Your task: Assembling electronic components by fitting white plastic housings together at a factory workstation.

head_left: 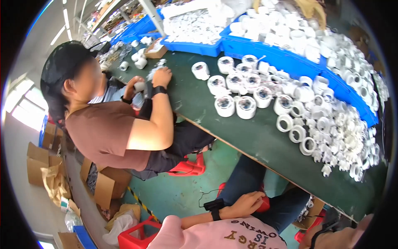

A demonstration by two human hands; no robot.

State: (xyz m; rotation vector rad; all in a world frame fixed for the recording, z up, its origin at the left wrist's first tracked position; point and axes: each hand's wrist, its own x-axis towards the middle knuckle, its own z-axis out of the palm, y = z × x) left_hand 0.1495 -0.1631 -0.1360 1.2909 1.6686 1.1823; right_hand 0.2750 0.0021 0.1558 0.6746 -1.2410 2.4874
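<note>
My left hand [248, 202] rests low over my lap, its fingers stretched out beside a red stool-like surface [263, 204]. Nothing shows in its grasp. A black band with a small box [214, 205] sits on that wrist. At the lower right edge is part of my right hand [309, 239], its fingers hidden from sight. Both hands are away from the green table [186, 93]. On the table stand several white round housings [246, 108] with shiny insides. White rings [307, 146] and a heap of small white plastic parts [344, 137] lie to their right.
Blue bins [282, 56] full of white parts line the table's far side. At left a seated co-worker [112, 133] handles a white part [140, 86]. Cardboard boxes [112, 186] and a red stool [139, 233] stand on the floor.
</note>
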